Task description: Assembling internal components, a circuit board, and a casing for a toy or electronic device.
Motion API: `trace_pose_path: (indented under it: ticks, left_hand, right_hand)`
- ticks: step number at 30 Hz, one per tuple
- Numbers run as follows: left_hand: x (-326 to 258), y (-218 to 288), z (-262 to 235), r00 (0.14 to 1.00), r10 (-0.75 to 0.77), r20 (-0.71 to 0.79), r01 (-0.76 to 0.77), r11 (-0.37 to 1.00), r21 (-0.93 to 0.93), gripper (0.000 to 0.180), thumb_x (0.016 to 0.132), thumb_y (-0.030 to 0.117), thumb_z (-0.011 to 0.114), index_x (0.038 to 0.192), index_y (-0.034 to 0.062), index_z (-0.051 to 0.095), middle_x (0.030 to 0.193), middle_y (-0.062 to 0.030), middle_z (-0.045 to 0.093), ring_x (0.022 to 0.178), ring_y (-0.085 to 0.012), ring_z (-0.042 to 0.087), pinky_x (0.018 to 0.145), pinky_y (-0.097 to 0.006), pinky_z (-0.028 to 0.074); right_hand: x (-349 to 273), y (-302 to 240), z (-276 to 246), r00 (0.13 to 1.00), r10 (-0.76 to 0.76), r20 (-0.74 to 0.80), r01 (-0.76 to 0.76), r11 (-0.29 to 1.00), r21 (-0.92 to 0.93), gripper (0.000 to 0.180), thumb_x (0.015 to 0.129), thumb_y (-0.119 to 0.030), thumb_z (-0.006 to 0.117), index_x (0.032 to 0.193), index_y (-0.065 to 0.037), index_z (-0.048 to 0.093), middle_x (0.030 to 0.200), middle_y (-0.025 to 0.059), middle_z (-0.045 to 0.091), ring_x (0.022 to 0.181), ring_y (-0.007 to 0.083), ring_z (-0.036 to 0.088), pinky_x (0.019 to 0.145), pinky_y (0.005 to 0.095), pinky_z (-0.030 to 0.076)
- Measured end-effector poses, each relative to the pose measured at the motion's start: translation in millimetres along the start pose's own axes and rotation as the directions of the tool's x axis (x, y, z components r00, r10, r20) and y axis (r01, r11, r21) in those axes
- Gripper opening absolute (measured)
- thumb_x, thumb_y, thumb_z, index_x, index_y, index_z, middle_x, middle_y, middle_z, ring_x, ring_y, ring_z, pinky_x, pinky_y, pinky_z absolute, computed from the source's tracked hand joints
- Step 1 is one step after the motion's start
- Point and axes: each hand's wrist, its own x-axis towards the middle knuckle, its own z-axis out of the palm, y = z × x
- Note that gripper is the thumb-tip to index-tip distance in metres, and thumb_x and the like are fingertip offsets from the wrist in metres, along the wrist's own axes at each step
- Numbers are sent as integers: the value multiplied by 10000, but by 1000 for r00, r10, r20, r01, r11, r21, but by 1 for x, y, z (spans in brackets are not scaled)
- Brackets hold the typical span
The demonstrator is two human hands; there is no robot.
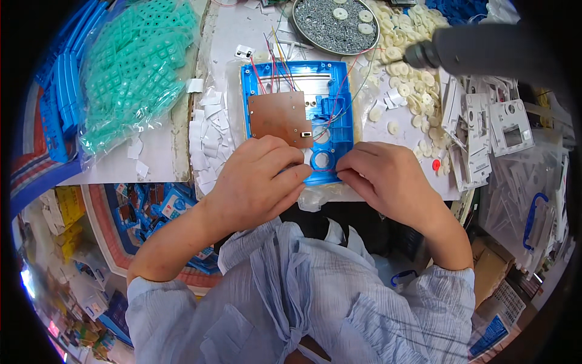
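A blue plastic housing (pixel 344 130) lies open on the table in front of me, its inner ribs and round holes facing up. Over its left part rests a brown circuit board (pixel 277 115) with a small slide switch at its lower right corner. Thin red, yellow and green wires (pixel 282 56) run from the board and across the housing. My left hand (pixel 260 173) is closed at the board's lower edge, fingers curled over the housing's front. At the front right corner of the housing, my right hand (pixel 388 179) is closed in a pinch. What either hand's fingertips hold is hidden.
A round tray of small screws (pixel 333 30) stands behind the housing. Cream plastic discs (pixel 418 91) heap at right, below a dark power tool (pixel 467 51). White panels (pixel 509 124) stack further right. A bag of green parts (pixel 139 73) and white paper slips (pixel 209 130) lie left.
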Motion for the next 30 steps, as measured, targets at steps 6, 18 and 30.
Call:
trace_pose_path:
  ticks: [6, 18, 30]
  left_hand:
    - [-1, -1, 0, 1000, -8, 8, 8, 1000, -25, 322, 775, 96, 777, 1079, 63, 674, 1054, -102, 638, 966, -329, 619, 826, -439, 507]
    - [-21, -11, -19, 972, 9, -237, 30, 986, 161, 364, 686, 27, 751, 1037, 105, 695, 1022, -54, 641, 908, -276, 630, 827, -419, 470]
    - [-35, -7, -16, 996, -19, -86, 46, 945, 324, 431, 715, 176, 759, 1144, 140, 742, 1098, -9, 663, 980, -224, 618, 1024, -520, 375]
  right_hand:
    - [1, 9, -1, 999, -29, 15, 28, 998, 48, 150, 836, -85, 775, 975, -36, 747, 830, 108, 701, 694, 292, 684, 629, 380, 532]
    - [-1, 22, 17, 976, -152, -153, 125, 976, -177, 123, 875, -167, 744, 920, -65, 691, 805, 93, 656, 705, 282, 668, 607, 402, 526]
    - [-6, 13, 5, 953, -268, -142, 232, 946, -226, 137, 842, -155, 741, 862, -76, 630, 755, 70, 596, 680, 248, 644, 553, 377, 504]
